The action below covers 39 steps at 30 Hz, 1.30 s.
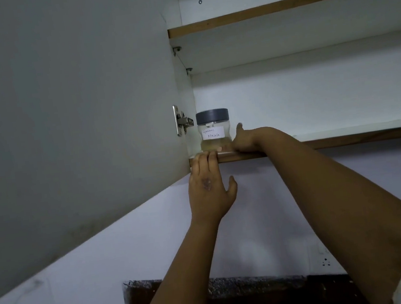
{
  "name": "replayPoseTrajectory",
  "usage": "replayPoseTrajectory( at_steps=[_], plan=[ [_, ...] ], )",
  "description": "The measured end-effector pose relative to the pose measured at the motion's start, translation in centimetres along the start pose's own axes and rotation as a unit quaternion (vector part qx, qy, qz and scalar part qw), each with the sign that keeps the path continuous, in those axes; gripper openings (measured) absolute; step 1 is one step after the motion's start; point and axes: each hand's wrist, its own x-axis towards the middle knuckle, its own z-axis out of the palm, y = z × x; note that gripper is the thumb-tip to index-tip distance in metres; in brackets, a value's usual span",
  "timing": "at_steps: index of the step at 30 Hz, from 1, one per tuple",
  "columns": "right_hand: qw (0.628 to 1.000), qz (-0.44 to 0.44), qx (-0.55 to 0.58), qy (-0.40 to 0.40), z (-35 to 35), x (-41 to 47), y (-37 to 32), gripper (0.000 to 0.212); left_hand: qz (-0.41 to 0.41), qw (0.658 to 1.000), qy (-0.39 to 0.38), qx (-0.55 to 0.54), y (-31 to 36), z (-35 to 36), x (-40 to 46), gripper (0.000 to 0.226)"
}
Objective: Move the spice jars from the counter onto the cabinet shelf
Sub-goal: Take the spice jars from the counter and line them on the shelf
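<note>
Both hands (222, 169) rest at the shelf (345, 139) edge flanking the jar (214, 131)

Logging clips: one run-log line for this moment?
jar: on shelf, upright | left hand: fingertips on shelf edge | right hand: beside jar

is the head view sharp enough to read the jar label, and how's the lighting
Head view: dim, flat light with a grey cast; the garam masala jar is sharp enough that its handwritten label reads. Wide-angle distortion slants the cabinet door and shelf edges. Bottom of the frame falls nearly black.
</note>
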Motion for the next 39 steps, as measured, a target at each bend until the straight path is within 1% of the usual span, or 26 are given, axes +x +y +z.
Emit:
replayPoseTrajectory(
  at_steps=[1, 2, 3, 4, 5, 7, 8, 10, 11, 12, 15, 17, 19, 20, 21, 22, 24, 26, 28, 30, 32, 36, 37, 39],
  plan=[
    [1.0, -0.003, -0.024, 0.013, 0.4, -0.8, 0.3, 0.086, 0.006, 1.0, -0.006, -0.001, 0.1, -0.2, -0.1, 0.063],
    [0.997, -0.011, -0.068, 0.044, 0.8, -1.8, 0.6, 0.076, 0.008, 1.0, -0.01, -0.003, 0.2, -0.5, -0.1, 0.064],
    [0.987, -0.022, -0.127, 0.094, 1.5, -2.8, 1.1, 0.067, 0.006, 1.0, -0.014, -0.008, 0.3, -0.7, -0.3, 0.066],
    [0.97, -0.036, -0.178, 0.163, 2.2, -3.9, 1.6, 0.062, 0.004, 1.0, -0.018, -0.015, 0.4, -0.9, -0.7, 0.068],
    [0.949, -0.053, -0.202, 0.235, 3.2, -4.9, 2.4, 0.06, 0.003, 1.0, -0.021, -0.022, 0.5, -1.1, -1.3, 0.07],
    [0.906, -0.111, -0.196, 0.358, 5.8, -6.7, 4.4, 0.054, 0.004, 0.999, -0.017, -0.044, 0.9, -1.1, -3.1, 0.072],
    [0.891, -0.138, -0.179, 0.395, 7.6, -7.6, 5.7, 0.057, -0.003, 0.998, -0.016, -0.06, 1.1, -0.9, -4.6, 0.073],
    [0.883, -0.17, -0.118, 0.421, 12.4, -9.4, 8.5, 0.064, -0.027, 0.994, -0.031, -0.097, 1.7, 0.0, -8.9, 0.074],
    [0.892, -0.169, -0.086, 0.411, 15.3, -10.3, 10.1, 0.064, -0.04, 0.991, -0.052, -0.113, 2.1, 0.5, -11.7, 0.075],
    [0.909, -0.153, -0.058, 0.382, 18.2, -11.2, 11.9, 0.064, -0.053, 0.987, -0.086, -0.124, 2.5, 1.0, -14.8, 0.075],
    [0.968, -0.072, -0.029, 0.239, 26.6, -14.4, 17.6, 0.067, -0.075, 0.961, -0.231, -0.133, 3.9, 1.5, -24.9, 0.075],
    [0.986, -0.016, -0.032, 0.163, 31.0, -16.6, 20.7, 0.074, -0.122, 0.93, -0.316, -0.139, 4.8, 0.9, -30.6, 0.076],
    [0.994, 0.034, -0.037, 0.101, 34.5, -18.8, 23.0, 0.078, -0.174, 0.908, -0.353, -0.147, 5.7, -0.1, -35.2, 0.076],
    [0.996, 0.06, -0.021, 0.057, 35.9, -19.9, 23.8, 0.079, -0.195, 0.898, -0.364, -0.152, 6.0, -0.7, -37.2, 0.074],
    [0.997, 0.08, 0.005, -0.005, 37.2, -21.0, 24.4, 0.079, -0.217, 0.887, -0.376, -0.157, 6.2, -1.4, -38.9, 0.07],
    [0.993, 0.081, 0.017, -0.084, 38.3, -22.0, 24.9, 0.079, -0.234, 0.88, -0.382, -0.157, 6.2, -2.0, -40.4, 0.062],
    [0.971, 0.036, -0.026, -0.235, 40.1, -23.8, 25.5, 0.078, -0.259, 0.873, -0.388, -0.14, 5.8, -3.0, -43.0, 0.041],
    [0.941, 0.004, -0.042, -0.335, 41.4, -25.2, 25.5, 0.075, -0.306, 0.849, -0.408, -0.138, 5.5, -3.7, -44.8, 0.03],
    [0.925, -0.005, -0.019, -0.379, 42.1, -25.7, 25.3, 0.073, -0.311, 0.839, -0.423, -0.14, 5.3, -4.2, -46.2, 0.032],
    [0.916, -0.022, -0.029, -0.4, 42.3, -25.5, 25.0, 0.071, -0.3, 0.839, -0.426, -0.16, 5.2, -4.5, -47.2, 0.036],
    [0.914, -0.018, -0.023, -0.405, 42.2, -25.1, 25.0, 0.062, -0.298, 0.823, -0.442, -0.197, 5.0, -4.7, -47.7, 0.043],
    [0.915, 0.002, -0.002, -0.404, 41.7, -24.9, 25.2, 0.047, -0.28, 0.769, -0.51, -0.266, 5.1, -4.1, -49.0, 0.065],
    [0.916, 0.009, 0.002, -0.402, 41.6, -24.9, 25.1, 0.046, -0.295, 0.751, -0.519, -0.281, 5.5, -3.8, -49.2, 0.071],
    [0.916, 0.017, 0.0, -0.4, 41.1, -24.9, 24.8, 0.044, -0.358, 0.708, -0.525, -0.309, 6.2, -3.4, -48.8, 0.079]
  ],
)
